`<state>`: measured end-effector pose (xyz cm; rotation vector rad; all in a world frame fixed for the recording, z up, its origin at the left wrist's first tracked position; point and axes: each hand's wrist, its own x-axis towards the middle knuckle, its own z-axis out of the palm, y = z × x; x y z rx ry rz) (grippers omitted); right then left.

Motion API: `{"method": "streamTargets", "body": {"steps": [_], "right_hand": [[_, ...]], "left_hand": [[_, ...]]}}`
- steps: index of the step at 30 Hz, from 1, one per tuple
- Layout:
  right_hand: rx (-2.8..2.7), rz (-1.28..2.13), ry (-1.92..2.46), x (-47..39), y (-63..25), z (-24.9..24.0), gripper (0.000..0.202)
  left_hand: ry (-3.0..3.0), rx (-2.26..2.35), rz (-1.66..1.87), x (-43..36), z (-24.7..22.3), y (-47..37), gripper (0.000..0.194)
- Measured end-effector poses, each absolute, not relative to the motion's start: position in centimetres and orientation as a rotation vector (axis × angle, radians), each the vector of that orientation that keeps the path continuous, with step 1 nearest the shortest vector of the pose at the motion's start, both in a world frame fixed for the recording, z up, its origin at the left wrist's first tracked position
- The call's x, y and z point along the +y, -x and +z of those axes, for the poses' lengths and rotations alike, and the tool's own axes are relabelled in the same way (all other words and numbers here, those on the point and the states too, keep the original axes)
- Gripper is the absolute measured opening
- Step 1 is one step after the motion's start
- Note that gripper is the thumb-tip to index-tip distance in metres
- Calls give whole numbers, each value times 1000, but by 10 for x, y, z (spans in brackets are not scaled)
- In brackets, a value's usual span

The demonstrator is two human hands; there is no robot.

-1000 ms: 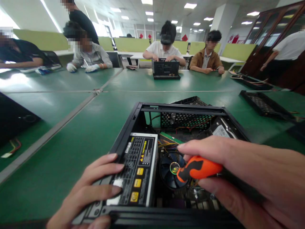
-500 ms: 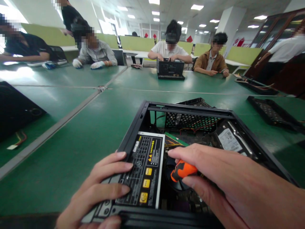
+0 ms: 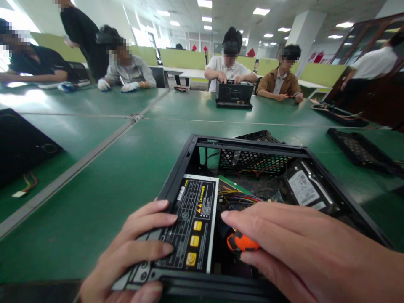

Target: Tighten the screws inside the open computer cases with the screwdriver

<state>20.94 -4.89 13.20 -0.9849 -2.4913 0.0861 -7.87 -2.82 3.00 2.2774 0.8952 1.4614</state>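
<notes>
An open computer case [image 3: 178, 180] lies on its side before me, with a labelled power supply [image 3: 206, 198] in its left part. My left hand [image 3: 135, 248] grips the case's left edge, its fingers resting on the power supply label and its thumb at the near rim. Over the inside of the case, my right hand [image 3: 293, 244] holds a screwdriver by its orange and black handle [image 3: 243, 242]. The screwdriver's tip is hidden. A dark round fan and coloured wires [image 3: 238, 197] show beneath the right hand. Farther right sits a hard drive [image 3: 303, 187] with a white label.
A green table [image 3: 104, 198] spreads around the case. A black panel [image 3: 25, 147] with a loose connector lies left, a black frame part [image 3: 362, 151] right. Across the table, a person [image 3: 229, 69] handles another black case [image 3: 234, 94]; other people sit or stand nearby.
My right hand and the screwdriver have dropped slightly toward me, uncovering more wires. My left hand stays on the case. Across the table, the co-worker's black case has shifted right.
</notes>
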Motion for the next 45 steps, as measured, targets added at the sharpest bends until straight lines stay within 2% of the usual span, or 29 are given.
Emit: {"method": "streamTargets", "body": {"steps": [9, 17, 22, 27, 35, 45], "right_hand": [[-2447, 68, 1023, -46, -212, 137, 30], [-2458, 98, 1070, -45, -208, 139, 31], [-2503, 315, 1085, -37, -196, 149, 23], [-2622, 541, 1083, -34, -198, 162, 36], [-2284, 174, 1393, -12, -220, 163, 28], [-2344, 162, 1354, -2, -206, 137, 33]], "left_hand": [[-2271, 882, 1450, -30, 34, 76, 19], [-2135, 955, 1690, -28, 37, 55, 22], [-2208, 897, 1583, -27, 37, 64, 19], [-2290, 877, 1438, -30, 40, 70, 19], [-2297, 819, 1460, -30, 40, 68, 19], [-2229, 883, 1500, -31, 41, 64, 19]]}}
